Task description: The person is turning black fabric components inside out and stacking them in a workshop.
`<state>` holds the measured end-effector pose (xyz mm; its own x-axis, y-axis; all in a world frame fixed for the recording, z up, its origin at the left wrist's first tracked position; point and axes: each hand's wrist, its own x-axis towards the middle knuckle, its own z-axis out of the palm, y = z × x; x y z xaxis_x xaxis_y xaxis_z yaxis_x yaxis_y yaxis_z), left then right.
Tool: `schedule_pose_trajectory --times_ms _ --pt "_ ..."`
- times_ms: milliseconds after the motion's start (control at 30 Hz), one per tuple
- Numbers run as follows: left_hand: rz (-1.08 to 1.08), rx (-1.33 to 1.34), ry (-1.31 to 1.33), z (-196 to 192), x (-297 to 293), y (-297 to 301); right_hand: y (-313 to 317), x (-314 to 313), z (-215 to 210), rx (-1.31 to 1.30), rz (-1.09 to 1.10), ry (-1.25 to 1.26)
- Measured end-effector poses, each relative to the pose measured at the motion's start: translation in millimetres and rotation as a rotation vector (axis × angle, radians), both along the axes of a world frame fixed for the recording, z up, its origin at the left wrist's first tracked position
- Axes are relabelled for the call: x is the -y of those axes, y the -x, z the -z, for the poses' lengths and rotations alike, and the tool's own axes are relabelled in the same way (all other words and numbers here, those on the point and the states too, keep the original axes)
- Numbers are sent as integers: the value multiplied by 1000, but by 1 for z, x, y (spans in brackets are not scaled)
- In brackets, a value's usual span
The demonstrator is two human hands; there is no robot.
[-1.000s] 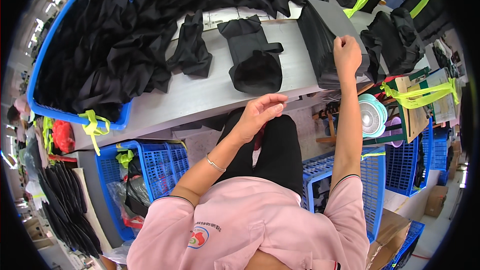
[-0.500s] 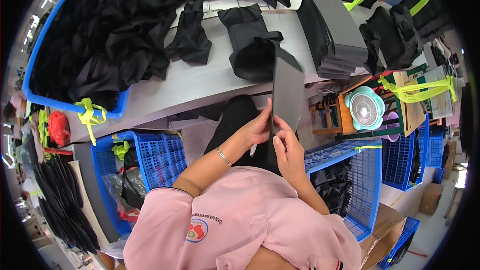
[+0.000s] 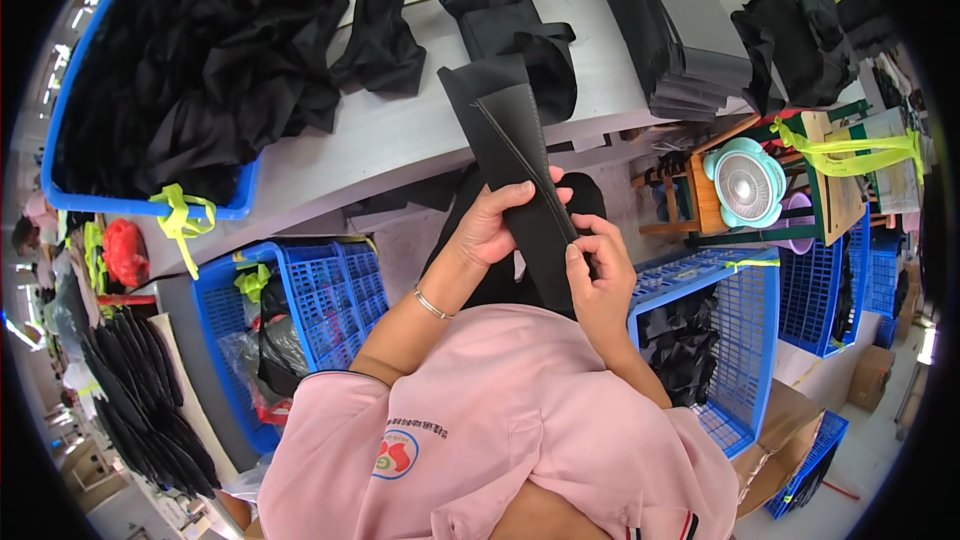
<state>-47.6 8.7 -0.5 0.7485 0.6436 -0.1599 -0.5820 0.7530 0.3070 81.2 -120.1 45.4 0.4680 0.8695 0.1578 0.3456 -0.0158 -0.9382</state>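
Note:
Above my lap I hold a long black fabric piece [image 3: 492, 128] with a dark grey panel laid along it, tilted up toward the table. My left hand [image 3: 494, 224] grips its left side, thumb on the front and fingertips showing past the right edge. With thumb and fingers my right hand [image 3: 597, 262] pinches the piece's right edge lower down. Just beyond, on the table, rests a black fabric piece [image 3: 490, 15], partly hidden behind the held one. To its left is a crumpled black piece [image 3: 382, 40].
A blue-rimmed bin [image 3: 60, 130] heaped with black fabric stands at left on the white table [image 3: 310, 175]. A stack of grey panels [image 3: 690, 20] is at right. Blue crates [image 3: 335, 290] flank my lap, and a teal fan [image 3: 745, 183] sits on a wooden stool.
The held piece has turned from nearly edge-on to broad side toward me, its top leaning left. My left hand has moved up and left along it; my right hand has shifted slightly right.

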Motion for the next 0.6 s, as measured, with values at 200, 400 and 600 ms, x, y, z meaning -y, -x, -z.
schedule_pose_trajectory --times_ms 200,400,600 --pt "-31 -167 -18 -10 3 0 3 -1 14 -196 -67 -13" --pt "-34 -497 -437 -10 9 -17 -20 -9 37 -347 -164 161" --pt "-838 -1650 -1318 12 -38 -19 -44 -26 46 -170 -236 152"
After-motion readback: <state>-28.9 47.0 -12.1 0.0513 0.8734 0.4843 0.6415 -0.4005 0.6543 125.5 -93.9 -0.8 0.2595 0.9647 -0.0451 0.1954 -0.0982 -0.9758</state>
